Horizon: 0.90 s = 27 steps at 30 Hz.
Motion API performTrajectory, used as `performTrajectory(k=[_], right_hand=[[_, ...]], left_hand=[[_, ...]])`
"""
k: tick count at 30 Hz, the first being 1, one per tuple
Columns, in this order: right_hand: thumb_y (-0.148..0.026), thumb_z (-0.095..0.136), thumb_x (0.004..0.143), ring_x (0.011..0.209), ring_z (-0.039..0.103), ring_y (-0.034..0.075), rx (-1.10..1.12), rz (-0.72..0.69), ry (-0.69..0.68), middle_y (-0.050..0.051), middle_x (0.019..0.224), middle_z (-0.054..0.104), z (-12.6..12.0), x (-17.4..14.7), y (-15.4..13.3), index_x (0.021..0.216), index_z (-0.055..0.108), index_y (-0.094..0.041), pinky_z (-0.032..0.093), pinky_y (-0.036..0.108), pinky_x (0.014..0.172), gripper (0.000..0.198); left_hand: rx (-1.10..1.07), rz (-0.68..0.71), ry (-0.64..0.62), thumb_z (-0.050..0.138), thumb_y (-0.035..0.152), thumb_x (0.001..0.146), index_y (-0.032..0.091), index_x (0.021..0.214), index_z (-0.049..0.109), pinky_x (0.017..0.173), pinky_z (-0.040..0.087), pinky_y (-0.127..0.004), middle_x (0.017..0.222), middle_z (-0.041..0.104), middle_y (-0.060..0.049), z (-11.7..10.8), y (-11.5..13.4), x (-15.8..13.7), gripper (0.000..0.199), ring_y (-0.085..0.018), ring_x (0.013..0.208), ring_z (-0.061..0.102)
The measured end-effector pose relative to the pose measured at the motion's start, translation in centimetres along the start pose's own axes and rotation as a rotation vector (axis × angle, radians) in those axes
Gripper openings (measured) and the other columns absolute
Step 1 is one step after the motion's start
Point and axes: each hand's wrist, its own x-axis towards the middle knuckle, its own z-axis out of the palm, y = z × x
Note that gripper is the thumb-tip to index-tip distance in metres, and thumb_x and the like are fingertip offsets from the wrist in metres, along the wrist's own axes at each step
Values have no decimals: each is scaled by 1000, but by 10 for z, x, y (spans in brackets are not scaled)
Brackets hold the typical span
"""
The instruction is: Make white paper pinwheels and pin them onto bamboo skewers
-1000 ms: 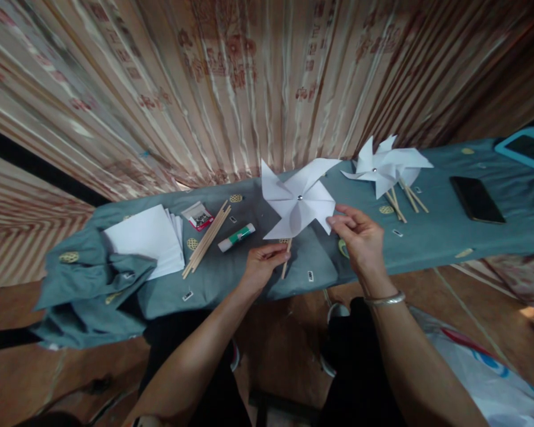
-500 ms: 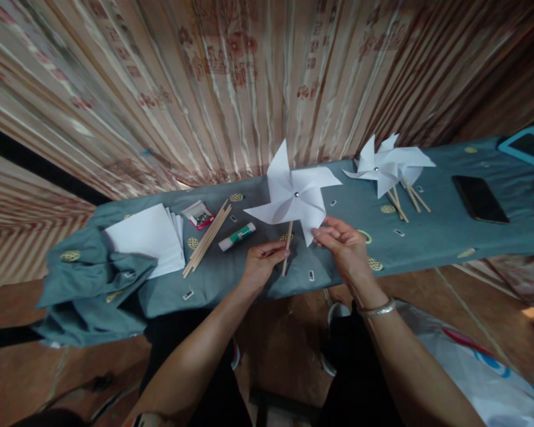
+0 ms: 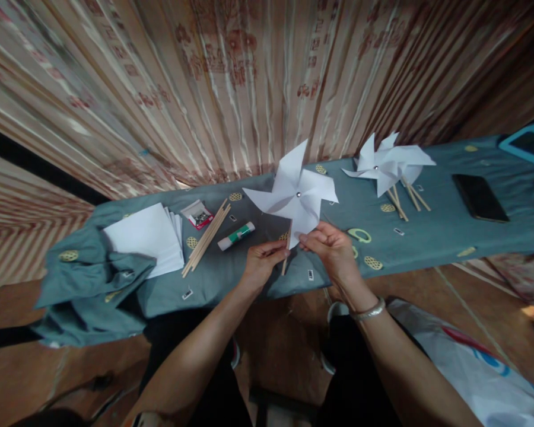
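Note:
A white paper pinwheel (image 3: 285, 198) with a silver pin at its centre is held upright over the table. My left hand (image 3: 266, 261) pinches its wooden stick (image 3: 285, 265) near the lower end. With thumb and fingers, my right hand (image 3: 331, 246) is closed on the tip of the lower blade, just right of the stick. Further right on the cloth lie several finished pinwheels (image 3: 385, 169) on sticks, partly overlapping.
On the green-grey cloth (image 3: 427, 237) at left are a stack of white paper (image 3: 145, 234), a small box of pins (image 3: 197, 214), several wooden sticks (image 3: 207, 240) and a glue stick (image 3: 236, 236). Scissors with a green handle (image 3: 359, 235), a phone (image 3: 479, 197) and a blue-framed tablet (image 3: 527, 145) lie to the right.
The pinwheel's blades have turned clockwise, and my right hand has moved left and slightly down with the blade tip. My left hand stays on the stick. More of the green scissor handle shows.

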Motion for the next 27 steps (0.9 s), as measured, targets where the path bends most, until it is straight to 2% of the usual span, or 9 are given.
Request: performTrajectory(k=[4, 9, 12, 15, 18, 20, 23, 27], right_hand=[[-42, 89, 51, 51, 56, 11, 1, -2, 6, -6, 53, 64, 7, 1, 1, 71, 66, -22, 48, 26, 55, 37], [-45, 90, 47, 50, 55, 11, -9, -6, 4, -5, 58, 67, 12, 1, 4, 75, 67, -22, 47, 26, 53, 43], [-52, 86, 53, 48, 52, 10, -74, -46, 67, -4, 55, 66, 0, 1, 2, 76, 68, -21, 44, 25, 49, 42], [-57, 76, 68, 49, 52, 10, -187, -128, 165, 0, 58, 67, -24, 4, -4, 76, 70, -19, 42, 24, 50, 39], [-58, 74, 70, 55, 55, 11, -181, -237, 366, 1, 66, 70, -49, 14, -9, 77, 70, -19, 45, 25, 55, 40], [-54, 77, 68, 65, 62, 13, -152, -307, 432, 2, 75, 72, -59, 21, -9, 86, 70, -19, 48, 26, 62, 40], [-49, 82, 63, 72, 66, 14, -97, -335, 422, 1, 80, 73, -61, 27, -8, 92, 71, -20, 51, 27, 68, 42], [-43, 86, 55, 61, 62, 12, -31, -317, 382, -2, 70, 71, -54, 27, -7, 86, 72, -21, 52, 27, 65, 41]], left_hand=[[11, 6, -15, 87, 31, 51, 18, 79, 79, 85, 50, -35, 80, 77, -5, 0, 0, -1, 32, -20, 77, 68], [-12, 12, -15, 88, 31, 49, 20, 74, 79, 85, 51, -35, 78, 77, -3, 1, 1, -2, 29, -20, 76, 68], [-24, 2, -11, 89, 32, 48, 20, 76, 79, 87, 51, -36, 82, 77, -4, 0, 2, -2, 31, -21, 80, 69], [-39, -11, -14, 89, 33, 48, 20, 77, 79, 88, 51, -36, 83, 78, -5, -1, 3, -3, 33, -21, 81, 70], [-31, -22, -33, 89, 32, 48, 20, 77, 79, 86, 51, -34, 82, 78, -5, -2, 2, -5, 33, -19, 78, 69], [-21, -33, -52, 90, 32, 47, 20, 76, 79, 83, 51, -32, 81, 78, -4, -3, 2, -6, 33, -18, 76, 68], [-18, -44, -71, 90, 33, 45, 21, 75, 79, 82, 51, -30, 80, 78, -3, -3, 0, -10, 34, -17, 74, 68], [-15, -35, -70, 91, 33, 45, 20, 75, 79, 83, 52, -33, 80, 78, -4, -3, -2, -13, 35, -18, 75, 69]])
